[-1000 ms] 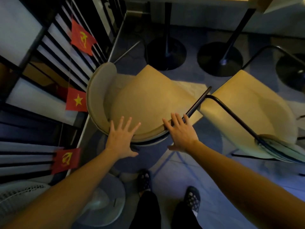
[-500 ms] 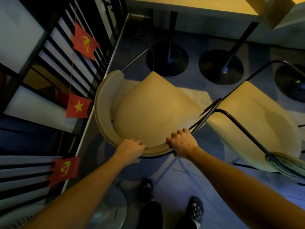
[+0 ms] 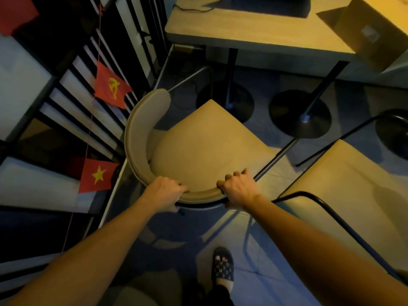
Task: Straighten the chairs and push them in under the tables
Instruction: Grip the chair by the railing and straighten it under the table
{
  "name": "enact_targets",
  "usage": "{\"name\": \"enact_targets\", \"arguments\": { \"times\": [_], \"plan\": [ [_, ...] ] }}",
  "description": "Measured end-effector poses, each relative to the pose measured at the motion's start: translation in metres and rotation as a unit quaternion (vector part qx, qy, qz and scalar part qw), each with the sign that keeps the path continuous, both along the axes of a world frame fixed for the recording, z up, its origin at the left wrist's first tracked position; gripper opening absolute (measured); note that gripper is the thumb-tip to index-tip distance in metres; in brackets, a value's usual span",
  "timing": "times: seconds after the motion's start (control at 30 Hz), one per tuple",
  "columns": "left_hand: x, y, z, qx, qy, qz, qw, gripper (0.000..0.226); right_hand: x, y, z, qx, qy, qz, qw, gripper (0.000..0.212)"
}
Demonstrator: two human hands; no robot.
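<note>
1. Two red flags, a hammer-and-sickle flag [image 3: 112, 86] above a star flag [image 3: 98, 175], hung on a string [image 3: 89, 129] along the slatted wall [image 3: 72, 100].
2. A cardboard box [image 3: 373, 29] sat at the upper right.
3. A cable [image 3: 189, 9] trailed near the top.
4. A patterned slipper [image 3: 223, 267] rested on the blue floor [image 3: 167, 230].

Both hands, left hand [image 3: 164, 191] and right hand [image 3: 239, 189], are clamped on the curved back of the chair [image 3: 205, 149]. Ahead of the hands, open floor is seen up to the table [image 3: 254, 29], whose pedestal base [image 3: 225, 100] stands right at the seat's front corner. Left of the left hand, passage is blocked by a slatted railing [image 3: 72, 102] hung with flags [image 3: 111, 87]. Right of the right hand, a second chair [image 3: 353, 195] stands close, a narrow gap left between.
</note>
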State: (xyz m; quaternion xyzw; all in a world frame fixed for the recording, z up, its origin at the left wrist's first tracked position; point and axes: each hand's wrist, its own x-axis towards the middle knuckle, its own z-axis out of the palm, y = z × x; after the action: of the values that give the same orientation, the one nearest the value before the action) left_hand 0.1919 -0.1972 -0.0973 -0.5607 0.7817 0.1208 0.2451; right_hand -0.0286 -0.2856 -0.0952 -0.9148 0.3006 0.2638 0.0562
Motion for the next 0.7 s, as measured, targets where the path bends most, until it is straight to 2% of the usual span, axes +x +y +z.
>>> {"name": "enact_targets", "arguments": {
  "times": [0.27,0.37,0.5,0.57,0.63,0.7],
  "plan": [
    [0.032,-0.083,-0.005,-0.018,-0.015,-0.016,1.0,0.064,0.027,-0.074,-0.01,-0.021,-0.024,-0.025,0.999,0.057],
    [0.036,-0.087,-0.009,0.002,-0.03,-0.025,0.999,0.066,0.032,-0.077,-0.015,-0.02,-0.022,-0.015,0.999,0.061],
    [0.037,-0.081,-0.013,-0.005,-0.006,-0.004,1.0,0.068,0.032,-0.073,-0.017,-0.032,-0.029,-0.02,0.999,0.067],
    [0.035,-0.079,-0.013,-0.042,0.006,-0.007,0.999,0.079,0.029,-0.07,-0.019,-0.048,-0.053,-0.027,0.997,0.084],
    [0.033,-0.071,-0.011,-0.093,-0.007,-0.009,0.996,0.103,0.024,-0.061,-0.019,-0.062,-0.101,-0.058,0.991,0.113],
    [0.029,-0.06,-0.007,-0.136,-0.017,0.009,0.991,0.125,0.015,-0.046,-0.016,-0.066,-0.138,-0.096,0.984,0.134]
  ]
}}
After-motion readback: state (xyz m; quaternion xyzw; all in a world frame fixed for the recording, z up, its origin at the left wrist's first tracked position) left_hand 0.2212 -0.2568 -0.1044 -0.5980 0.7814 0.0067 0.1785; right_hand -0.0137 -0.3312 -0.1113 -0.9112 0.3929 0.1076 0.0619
